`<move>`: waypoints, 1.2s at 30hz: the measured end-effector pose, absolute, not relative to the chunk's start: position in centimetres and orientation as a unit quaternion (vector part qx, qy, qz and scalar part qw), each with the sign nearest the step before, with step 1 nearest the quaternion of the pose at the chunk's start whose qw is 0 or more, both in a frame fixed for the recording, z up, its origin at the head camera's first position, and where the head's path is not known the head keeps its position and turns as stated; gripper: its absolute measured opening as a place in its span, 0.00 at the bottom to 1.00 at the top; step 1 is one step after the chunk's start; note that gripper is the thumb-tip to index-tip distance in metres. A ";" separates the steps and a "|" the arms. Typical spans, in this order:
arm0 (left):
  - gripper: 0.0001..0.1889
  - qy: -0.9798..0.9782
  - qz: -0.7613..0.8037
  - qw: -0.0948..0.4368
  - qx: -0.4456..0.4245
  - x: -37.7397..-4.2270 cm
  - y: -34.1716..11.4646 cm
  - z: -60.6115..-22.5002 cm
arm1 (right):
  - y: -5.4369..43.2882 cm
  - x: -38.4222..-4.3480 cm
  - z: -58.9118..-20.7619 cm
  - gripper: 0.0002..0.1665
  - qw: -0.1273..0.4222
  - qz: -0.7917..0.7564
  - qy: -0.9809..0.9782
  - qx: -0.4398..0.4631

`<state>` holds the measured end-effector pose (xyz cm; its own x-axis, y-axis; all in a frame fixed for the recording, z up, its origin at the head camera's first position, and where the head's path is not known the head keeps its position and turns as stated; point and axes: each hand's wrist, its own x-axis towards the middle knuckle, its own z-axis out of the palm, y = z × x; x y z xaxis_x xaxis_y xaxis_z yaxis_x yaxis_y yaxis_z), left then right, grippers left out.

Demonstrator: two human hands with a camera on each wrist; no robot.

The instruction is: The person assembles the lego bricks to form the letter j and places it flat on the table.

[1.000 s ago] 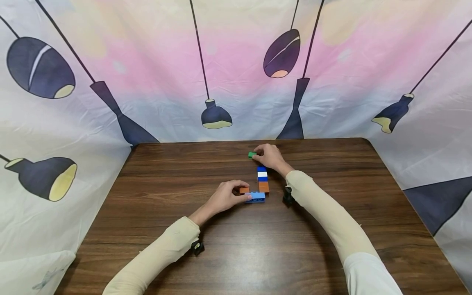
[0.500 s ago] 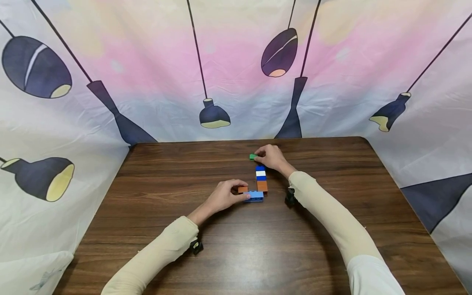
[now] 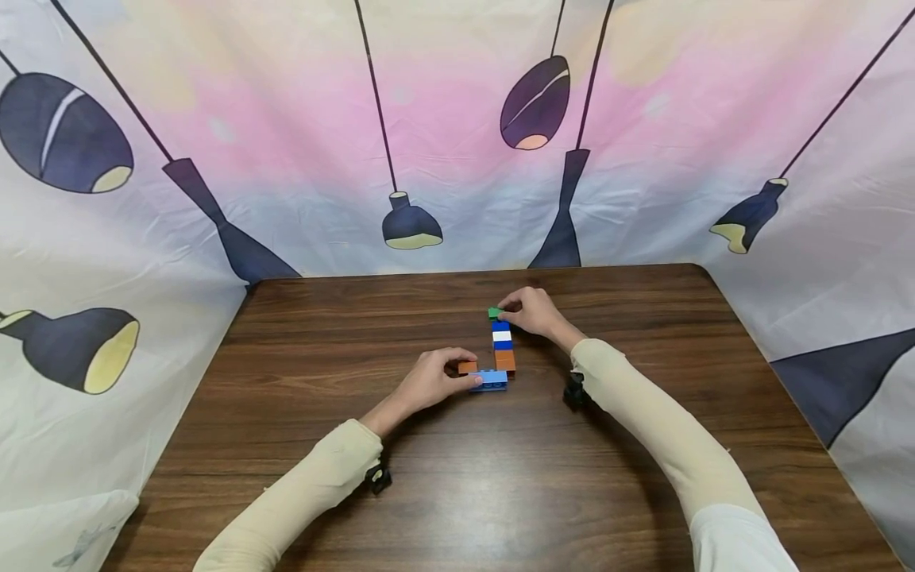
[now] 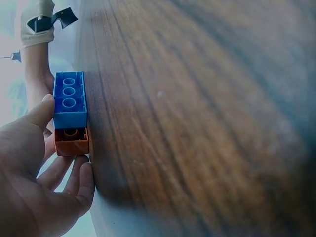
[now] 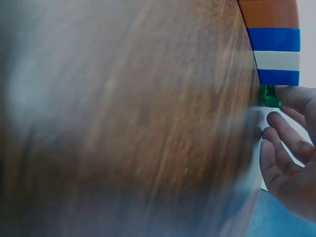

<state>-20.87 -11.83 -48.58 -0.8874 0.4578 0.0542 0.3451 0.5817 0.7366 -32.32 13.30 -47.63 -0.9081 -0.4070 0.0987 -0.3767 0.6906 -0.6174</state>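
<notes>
My left hand (image 3: 429, 383) holds a light blue toy building brick (image 3: 495, 380) and a small orange brick (image 3: 468, 368) joined to its left end. In the left wrist view the thumb presses the side of the light blue brick (image 4: 70, 98), and the fingers curl at the end of the orange brick (image 4: 72, 145). From the other end, a row of another orange brick (image 3: 505, 361) and blue and white bricks (image 3: 503, 336) runs away from me. At the row's far end my right hand (image 3: 534, 312) pinches a small green brick (image 3: 494, 313), close against the last blue brick (image 5: 279, 77).
The bricks lie on a dark brown wooden table (image 3: 457, 477). Behind it and at both sides hangs a cloth (image 3: 314, 199) printed with lamps. Each wrist wears a small black camera; one is the left wrist camera (image 3: 377, 479).
My right hand has brought the green brick nearer to me, from a gap beyond the row to its far end. The left hand keeps its hold on the bricks.
</notes>
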 end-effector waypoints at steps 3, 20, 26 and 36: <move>0.24 0.888 0.394 0.071 0.225 -20.9 -11.9 -48.6 | 13.5 -32.2 -47.7 0.14 0.026 -0.332 0.918 -0.213; 0.23 0.889 0.393 0.070 0.225 -21.0 -12.0 -48.6 | 13.9 -31.9 -48.1 0.13 0.024 -0.330 0.919 -0.216; 0.24 0.890 0.391 0.073 0.225 -21.1 -12.0 -48.6 | 14.4 -31.8 -48.2 0.14 0.019 -0.340 0.914 -0.221; 0.24 0.889 0.390 0.075 0.230 -21.0 -12.2 -48.4 | 16.7 -31.1 -47.2 0.20 0.006 -0.365 0.910 -0.198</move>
<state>-20.97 -12.18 -48.37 -0.8831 0.4670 0.0458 0.3501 0.5907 0.7270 -31.09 16.72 -47.19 -0.9216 -0.3645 0.1331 -0.3553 0.6548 -0.6670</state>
